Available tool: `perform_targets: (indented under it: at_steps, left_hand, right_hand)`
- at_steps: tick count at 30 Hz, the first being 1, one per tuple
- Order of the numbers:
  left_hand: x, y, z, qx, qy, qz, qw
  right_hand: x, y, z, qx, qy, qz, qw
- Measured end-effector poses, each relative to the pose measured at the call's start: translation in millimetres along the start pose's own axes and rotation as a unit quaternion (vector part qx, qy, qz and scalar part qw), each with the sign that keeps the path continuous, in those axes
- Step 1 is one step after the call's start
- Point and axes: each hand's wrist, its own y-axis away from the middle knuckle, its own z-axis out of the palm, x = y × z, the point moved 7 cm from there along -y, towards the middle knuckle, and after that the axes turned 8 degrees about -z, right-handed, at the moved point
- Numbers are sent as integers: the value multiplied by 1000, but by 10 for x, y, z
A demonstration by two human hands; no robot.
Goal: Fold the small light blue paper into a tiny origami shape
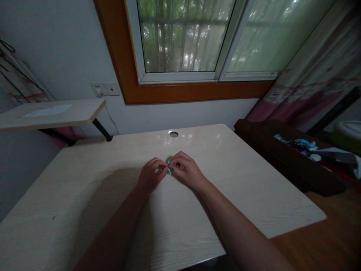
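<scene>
A small turquoise piece, thin and too small to name, is pinched between my two hands just above the middle of the table. On its left side, my left hand closes thumb and forefinger at its edge. My right hand grips it from the right with thumb and fingertips. The fingertips of both hands nearly meet and cover most of the piece.
A raised shelf on black legs stands at the table's back left. A round cable hole lies near the back edge. Right of the table is dark wooden furniture with assorted items on it. A window is ahead.
</scene>
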Motion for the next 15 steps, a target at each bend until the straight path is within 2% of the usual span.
perform_targets:
  at_steps: [15]
  left_hand:
    - [-5,0,-16,-9,4,3,1000]
  right_hand:
    - [-25,5,6,-17,38,-8,999]
